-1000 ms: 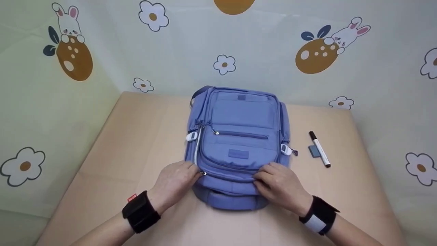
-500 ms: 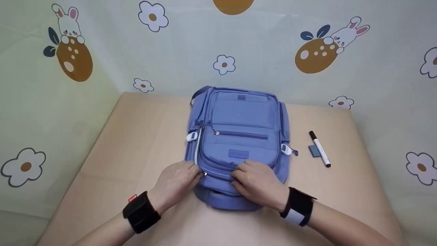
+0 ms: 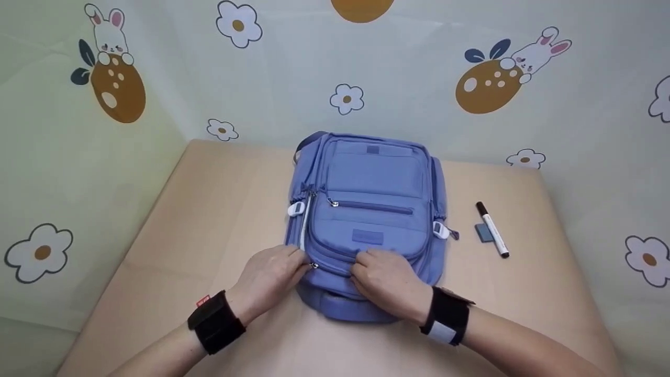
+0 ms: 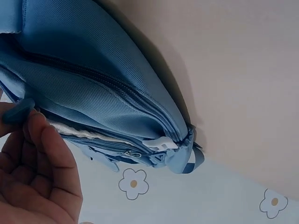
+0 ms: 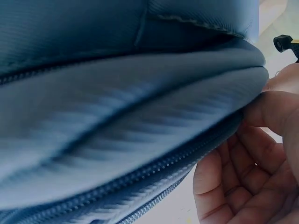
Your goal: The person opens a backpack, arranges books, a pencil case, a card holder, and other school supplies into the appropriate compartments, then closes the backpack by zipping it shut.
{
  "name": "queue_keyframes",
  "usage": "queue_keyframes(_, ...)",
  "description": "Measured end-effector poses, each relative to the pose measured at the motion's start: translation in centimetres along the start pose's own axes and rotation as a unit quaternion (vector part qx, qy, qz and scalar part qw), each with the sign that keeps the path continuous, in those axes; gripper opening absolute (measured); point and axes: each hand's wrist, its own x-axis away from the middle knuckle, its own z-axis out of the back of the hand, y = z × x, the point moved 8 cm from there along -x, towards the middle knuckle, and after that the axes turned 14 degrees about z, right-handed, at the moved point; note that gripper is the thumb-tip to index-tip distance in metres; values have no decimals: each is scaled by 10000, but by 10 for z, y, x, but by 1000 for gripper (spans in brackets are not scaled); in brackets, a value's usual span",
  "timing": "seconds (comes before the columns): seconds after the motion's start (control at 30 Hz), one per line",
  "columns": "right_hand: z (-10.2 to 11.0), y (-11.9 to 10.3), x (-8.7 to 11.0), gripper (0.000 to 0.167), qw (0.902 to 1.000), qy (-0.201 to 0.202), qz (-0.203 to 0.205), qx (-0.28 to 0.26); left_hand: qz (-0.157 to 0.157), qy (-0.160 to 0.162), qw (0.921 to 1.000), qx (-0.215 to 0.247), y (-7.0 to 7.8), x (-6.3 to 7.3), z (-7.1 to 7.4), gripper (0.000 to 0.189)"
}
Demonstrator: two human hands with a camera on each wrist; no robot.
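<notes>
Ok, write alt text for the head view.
A blue backpack lies on a tan table, with a person's left grip and right grip on its lower front. To its right, a black-capped marker overlaps a small blue-grey block; behind is a rabbit-print backdrop.

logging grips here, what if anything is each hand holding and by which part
The blue backpack is held: the left hand pinches a blue pull tab on the lower front zipper, the right hand pinches fabric beside that zipper.
</notes>
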Motion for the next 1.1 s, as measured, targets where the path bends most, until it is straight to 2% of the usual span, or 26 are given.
queue_keyframes(0.17, -1, -1, 1, 16, 9999, 50, 92, 109, 504, -314, 9979, 256, -14, -4, 1, 12)
queue_keyframes(0.33, 0, -2, 1, 16, 9999, 81, 113, 99, 919, -750, 9914, 548, -26, -10, 0, 8)
queue_keyframes(0.57, 1, -1, 3, 16, 9999, 73, 82, 36, 1481, -784, 9849, 442, -47, -16, 3, 9)
queue_keyframes(0.67, -1, -1, 3, 16, 10000, 13, 68, 26, 1496, -912, 9834, 479, -48, -17, 1, 6)
queue_keyframes(0.9, 0, 1, 1, 17, 9999, -14, -46, -90, 1514, -979, 9823, 504, -49, -15, -1, 6)
queue_keyframes(1.1, 1, 3, -9, 18, 9988, -414, -147, -215, 1489, -897, 9838, 432, -50, -14, -1, 8)
